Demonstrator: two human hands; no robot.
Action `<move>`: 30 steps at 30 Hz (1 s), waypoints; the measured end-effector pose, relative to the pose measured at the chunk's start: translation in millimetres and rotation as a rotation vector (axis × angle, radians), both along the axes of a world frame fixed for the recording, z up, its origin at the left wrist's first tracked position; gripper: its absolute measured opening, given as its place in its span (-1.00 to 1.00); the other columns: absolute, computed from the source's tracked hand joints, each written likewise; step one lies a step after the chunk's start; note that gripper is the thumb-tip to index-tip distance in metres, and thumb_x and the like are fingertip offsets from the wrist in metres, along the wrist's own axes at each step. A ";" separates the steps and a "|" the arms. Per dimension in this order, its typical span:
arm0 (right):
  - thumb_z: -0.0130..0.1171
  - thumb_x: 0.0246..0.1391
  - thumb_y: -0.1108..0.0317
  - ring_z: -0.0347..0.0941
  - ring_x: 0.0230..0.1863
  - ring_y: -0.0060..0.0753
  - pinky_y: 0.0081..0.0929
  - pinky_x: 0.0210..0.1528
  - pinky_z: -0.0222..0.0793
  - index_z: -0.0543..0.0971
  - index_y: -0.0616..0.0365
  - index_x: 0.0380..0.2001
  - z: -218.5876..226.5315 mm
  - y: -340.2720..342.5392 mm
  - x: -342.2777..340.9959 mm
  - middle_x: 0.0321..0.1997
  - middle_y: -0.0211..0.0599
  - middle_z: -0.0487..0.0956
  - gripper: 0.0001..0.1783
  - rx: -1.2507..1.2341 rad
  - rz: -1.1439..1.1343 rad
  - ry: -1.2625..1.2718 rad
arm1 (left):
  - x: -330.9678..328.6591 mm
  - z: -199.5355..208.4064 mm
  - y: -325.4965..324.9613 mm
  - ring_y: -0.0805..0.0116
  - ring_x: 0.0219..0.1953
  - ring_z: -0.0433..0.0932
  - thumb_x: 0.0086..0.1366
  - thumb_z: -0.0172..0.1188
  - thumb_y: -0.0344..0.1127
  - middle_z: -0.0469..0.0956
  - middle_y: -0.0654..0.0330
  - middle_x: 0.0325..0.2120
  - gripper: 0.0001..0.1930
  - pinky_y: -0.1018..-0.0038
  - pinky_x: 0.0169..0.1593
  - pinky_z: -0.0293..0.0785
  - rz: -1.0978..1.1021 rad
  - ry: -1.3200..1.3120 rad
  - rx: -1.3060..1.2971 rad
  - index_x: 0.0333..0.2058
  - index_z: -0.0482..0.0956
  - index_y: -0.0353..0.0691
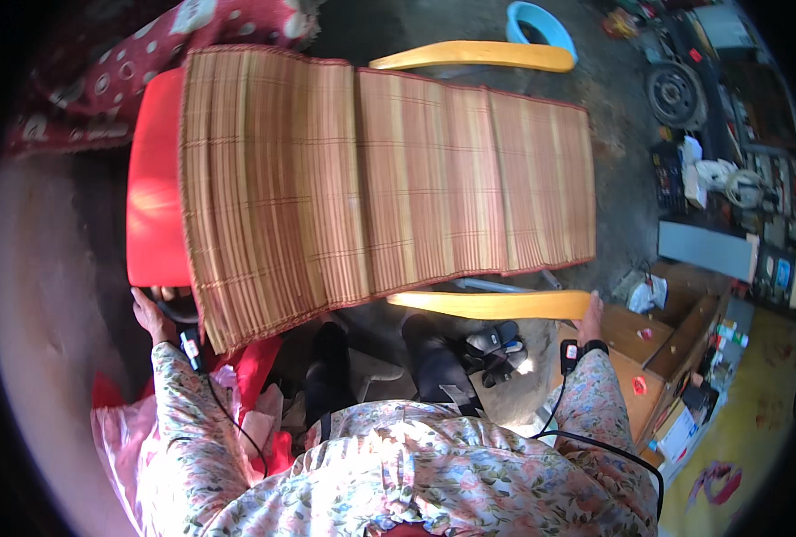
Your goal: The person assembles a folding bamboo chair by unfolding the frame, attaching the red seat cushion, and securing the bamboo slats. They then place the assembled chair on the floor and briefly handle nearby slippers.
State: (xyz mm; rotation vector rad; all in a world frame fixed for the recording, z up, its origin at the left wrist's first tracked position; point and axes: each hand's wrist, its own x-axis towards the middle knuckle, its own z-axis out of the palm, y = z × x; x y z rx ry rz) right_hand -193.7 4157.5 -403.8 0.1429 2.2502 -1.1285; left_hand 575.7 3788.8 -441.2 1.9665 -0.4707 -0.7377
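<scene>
A reclining chair lies sideways in front of me, draped with a striped woven straw mat (pixel 389 170). Its red headrest (pixel 154 179) sticks out from under the mat on the left. My left hand (pixel 152 315) is closed at the near corner of this headrest, beside a dark curved frame tube; part of its fingers is hidden. On the right, my right hand (pixel 590 320) wraps round the end of the near yellow armrest (pixel 496 304). The far yellow armrest (pixel 474 55) shows beyond the mat.
A spotted maroon cloth (pixel 129 76) hangs at the far left. A light blue basin (pixel 555 31) stands beyond the chair. Wooden furniture (pixel 608 345) and clutter line the right side. Dark footwear (pixel 496 345) lies near my feet; pink plastic (pixel 120 438) is beside my left arm.
</scene>
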 end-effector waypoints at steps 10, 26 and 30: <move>-0.14 0.02 -0.25 0.38 -0.12 -0.39 -0.38 -0.18 0.31 0.25 -0.12 -0.05 -7.8 5.5 -8.0 -0.11 -0.42 0.42 -0.44 0.125 0.034 -0.073 | -205.7 60.7 131.7 0.39 -0.22 0.40 0.17 -0.03 0.08 0.45 0.17 -0.31 -0.56 0.39 -0.12 0.33 -0.607 0.807 0.406 -0.23 0.40 -0.22; -0.20 0.04 -0.22 0.26 0.00 -0.34 -0.26 -0.17 0.32 0.18 -0.07 0.04 15.6 -10.2 28.5 0.01 -0.30 0.30 -0.39 0.163 0.144 -0.022 | -201.4 -32.0 151.7 0.33 -0.06 0.36 0.04 0.18 0.09 0.38 0.23 -0.08 -0.34 0.32 0.07 0.17 -0.279 0.829 0.271 0.03 0.27 -0.18; -0.20 0.04 -0.21 0.28 -0.05 -0.34 -0.31 -0.24 0.33 0.21 -0.06 0.00 14.0 -10.5 27.5 -0.01 -0.32 0.31 -0.41 0.168 0.183 -0.022 | -226.7 11.2 130.6 0.45 -0.21 0.39 0.14 0.16 -0.18 0.44 0.21 -0.20 -0.61 0.48 -0.06 0.32 -0.335 0.125 -0.200 -0.15 0.43 -0.36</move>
